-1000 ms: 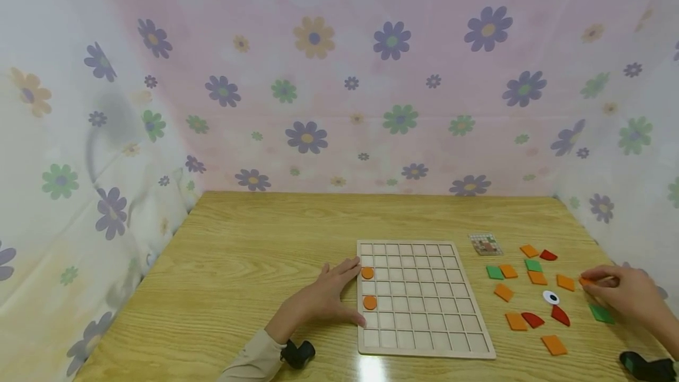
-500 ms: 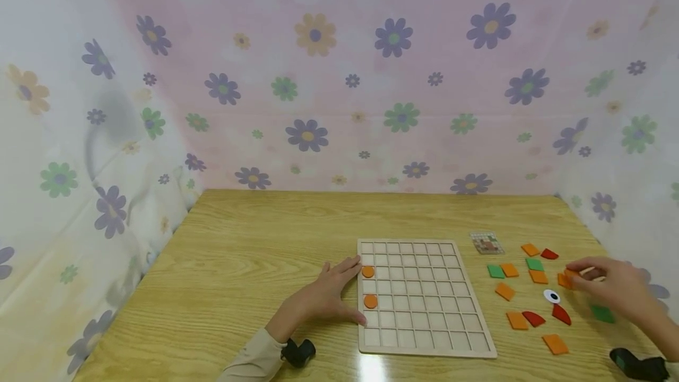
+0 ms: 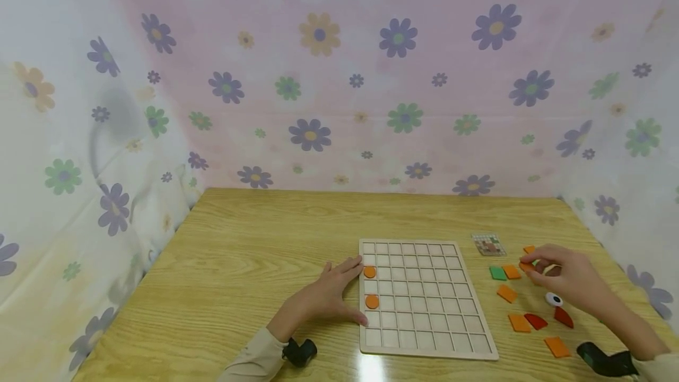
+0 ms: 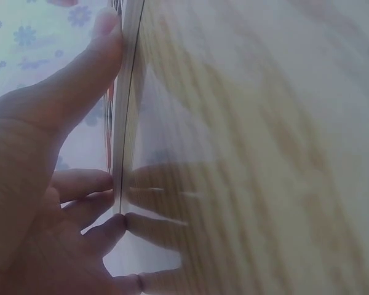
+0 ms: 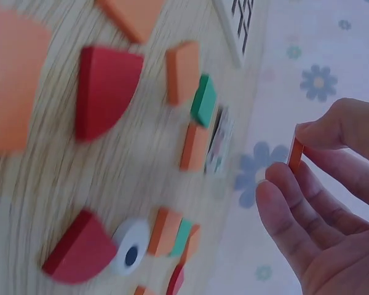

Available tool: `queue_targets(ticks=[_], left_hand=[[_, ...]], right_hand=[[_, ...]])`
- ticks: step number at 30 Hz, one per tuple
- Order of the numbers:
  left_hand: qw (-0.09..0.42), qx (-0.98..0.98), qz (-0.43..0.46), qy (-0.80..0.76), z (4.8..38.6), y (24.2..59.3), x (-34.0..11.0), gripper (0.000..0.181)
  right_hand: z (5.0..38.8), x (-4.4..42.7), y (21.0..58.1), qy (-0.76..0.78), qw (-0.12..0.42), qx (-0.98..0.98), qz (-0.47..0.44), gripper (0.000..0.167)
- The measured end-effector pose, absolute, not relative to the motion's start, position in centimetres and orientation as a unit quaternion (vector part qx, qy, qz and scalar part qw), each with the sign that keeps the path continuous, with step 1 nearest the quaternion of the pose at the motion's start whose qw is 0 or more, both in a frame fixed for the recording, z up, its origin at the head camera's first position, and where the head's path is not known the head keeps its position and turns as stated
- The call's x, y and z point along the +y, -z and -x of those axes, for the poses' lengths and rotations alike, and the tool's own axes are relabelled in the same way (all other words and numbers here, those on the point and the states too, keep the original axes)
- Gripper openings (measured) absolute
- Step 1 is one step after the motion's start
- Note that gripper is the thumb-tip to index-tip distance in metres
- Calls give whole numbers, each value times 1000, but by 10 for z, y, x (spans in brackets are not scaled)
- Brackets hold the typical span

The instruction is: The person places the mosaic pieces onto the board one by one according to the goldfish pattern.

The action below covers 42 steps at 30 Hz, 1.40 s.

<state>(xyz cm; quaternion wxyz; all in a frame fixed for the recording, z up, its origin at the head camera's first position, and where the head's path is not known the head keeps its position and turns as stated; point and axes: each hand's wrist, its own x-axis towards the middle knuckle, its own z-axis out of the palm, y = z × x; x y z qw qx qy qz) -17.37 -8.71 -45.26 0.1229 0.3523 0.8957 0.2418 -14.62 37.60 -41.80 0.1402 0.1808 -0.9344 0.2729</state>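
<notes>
My left hand (image 3: 329,296) rests at the left edge of a wooden grid board (image 3: 429,343), its spread thumb and fingers touching the frame. In the left wrist view the thumb and fingertips lie along the board's edge (image 4: 126,110). Two orange discs, an upper disc (image 3: 369,272) and a lower disc (image 3: 372,301), sit in the board's leftmost column. Between thumb and fingers, my right hand (image 3: 570,276) pinches an orange tile (image 5: 296,153), held up over the loose pieces. That hand covers some pieces beneath it in the head view.
Right of the board lie several orange tiles (image 3: 519,323), a green tile (image 3: 498,273), red quarter-round pieces (image 3: 536,321) and a white eye disc (image 3: 554,299). A small patterned card (image 3: 488,244) lies behind them. Flowered cloth (image 3: 339,75) encloses the table.
My right hand has moved left across the loose pieces, carrying the orange tile from the far right towards the board. My left hand stays at the board's edge.
</notes>
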Motion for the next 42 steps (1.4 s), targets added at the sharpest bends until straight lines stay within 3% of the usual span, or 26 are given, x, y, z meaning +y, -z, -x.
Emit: queue_targets(ticks=[11,21,35,42], left_hand=[[124,894,-354,-245,174,453,-86,108],[123,894,-352,-247,176,453,-86,107],[128,896,-346,-248,175,454,-87,108],[135,894,-345,-252,175,453,-87,107]], right_hand=[[147,330,413,-297,153,-905,-262,27],[148,303,417,-346,134,-881,-293,28],[145,268,419,-396,81,-842,-358,32],[147,250,418,-396,49,-840,-369,22]])
